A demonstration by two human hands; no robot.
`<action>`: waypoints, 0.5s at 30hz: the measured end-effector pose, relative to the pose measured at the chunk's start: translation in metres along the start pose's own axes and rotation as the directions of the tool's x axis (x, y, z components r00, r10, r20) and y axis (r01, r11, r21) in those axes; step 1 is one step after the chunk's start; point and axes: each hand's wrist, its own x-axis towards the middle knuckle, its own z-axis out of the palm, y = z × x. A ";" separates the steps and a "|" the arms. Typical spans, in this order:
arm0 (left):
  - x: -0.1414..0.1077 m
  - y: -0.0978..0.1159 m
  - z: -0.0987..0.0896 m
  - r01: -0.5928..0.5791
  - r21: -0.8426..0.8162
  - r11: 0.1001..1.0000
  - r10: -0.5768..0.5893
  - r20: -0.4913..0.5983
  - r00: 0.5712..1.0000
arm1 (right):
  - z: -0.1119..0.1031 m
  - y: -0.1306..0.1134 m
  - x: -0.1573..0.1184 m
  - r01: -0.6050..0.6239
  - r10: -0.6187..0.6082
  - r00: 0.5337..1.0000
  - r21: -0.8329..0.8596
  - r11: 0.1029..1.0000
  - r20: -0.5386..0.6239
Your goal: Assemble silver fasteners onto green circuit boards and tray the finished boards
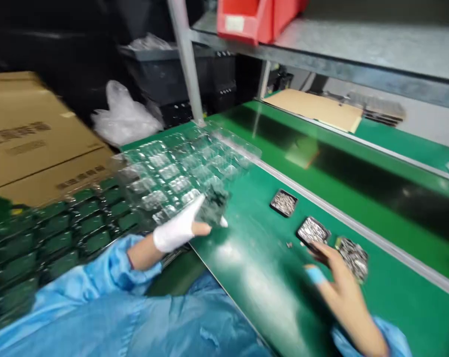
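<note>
My left hand (pixel 178 229), in a white glove with a bare thumb, grips a dark square part (pixel 212 204) that is blurred. It is at the table's left edge, beside a clear plastic tray (pixel 168 171). My right hand (pixel 339 285), with blue tape on one finger, reaches over the green table (pixel 257 267), fingers apart. Its fingertips are near a small black dish of metal parts (pixel 312 231) and a heap of metal pieces (pixel 354 258). Another small dish of metal bits (pixel 284 203) sits farther left.
Black compartment trays (pixel 57 233) lie at the left, below a cardboard box (pixel 38 139). A metal shelf (pixel 339 49) with a red bin (pixel 243 22) crosses above. A metal rail (pixel 332 210) runs along the table. Brown cardboard (pixel 313 109) lies at the back.
</note>
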 end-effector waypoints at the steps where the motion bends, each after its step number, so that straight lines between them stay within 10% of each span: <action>1: -0.012 -0.004 0.032 0.037 -0.097 0.995 -0.024 0.139 0.990 | 0.006 -0.013 -0.010 0.018 -0.018 0.999 0.007 1.000 0.039; 4: -0.031 -0.012 0.097 0.073 -0.185 0.980 0.008 0.401 0.916 | 0.024 -0.043 -0.019 0.096 -0.109 0.978 0.081 0.992 0.178; 7: -0.015 -0.012 0.113 0.063 -0.094 0.994 0.007 0.609 0.793 | 0.029 -0.045 -0.026 0.016 -0.028 0.976 0.058 0.998 0.217; 11: 0.038 -0.005 0.111 -0.157 0.315 0.936 -0.013 0.476 0.879 | 0.021 -0.025 -0.048 -0.048 0.059 0.953 -0.045 0.998 0.298; 15: 0.076 0.002 0.142 -0.398 0.529 0.749 0.038 0.566 0.823 | 0.017 -0.014 -0.060 -0.052 0.068 0.966 -0.071 0.996 0.251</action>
